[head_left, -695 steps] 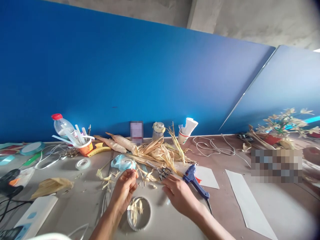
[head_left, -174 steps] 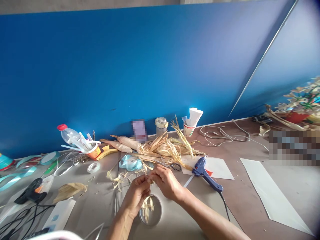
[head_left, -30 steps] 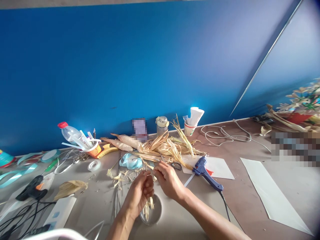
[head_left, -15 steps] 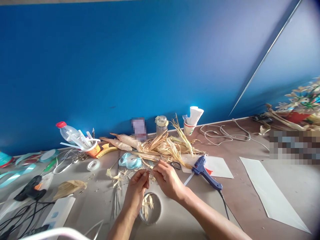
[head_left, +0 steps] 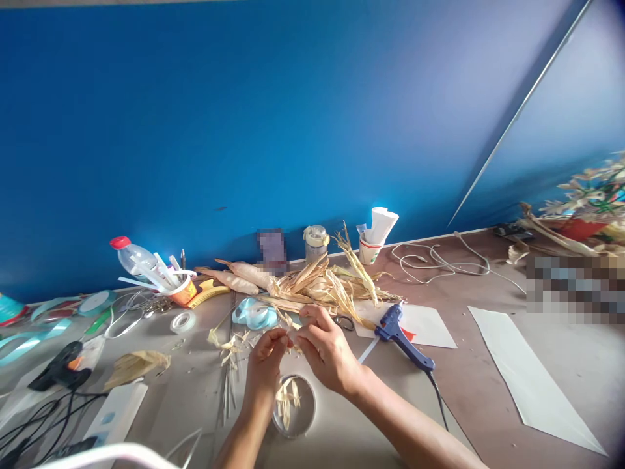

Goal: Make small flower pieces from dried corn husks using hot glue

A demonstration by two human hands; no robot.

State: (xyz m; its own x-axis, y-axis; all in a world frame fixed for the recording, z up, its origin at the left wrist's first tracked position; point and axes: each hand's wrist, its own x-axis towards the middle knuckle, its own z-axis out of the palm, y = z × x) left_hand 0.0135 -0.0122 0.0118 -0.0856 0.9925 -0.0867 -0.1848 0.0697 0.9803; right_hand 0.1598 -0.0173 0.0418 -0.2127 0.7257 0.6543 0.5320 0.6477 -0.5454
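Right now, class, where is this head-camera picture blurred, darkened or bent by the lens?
Head view: pixelated blocks beside the jar and at far right; right corners darken; the left hand and right hand, pinching a husk strip, look sharp.

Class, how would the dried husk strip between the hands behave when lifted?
Probably very light: the husk strip is thin, pinched by fingertips alone. Likely floppy yet brittle, since curled, frayed scraps litter the table around it.
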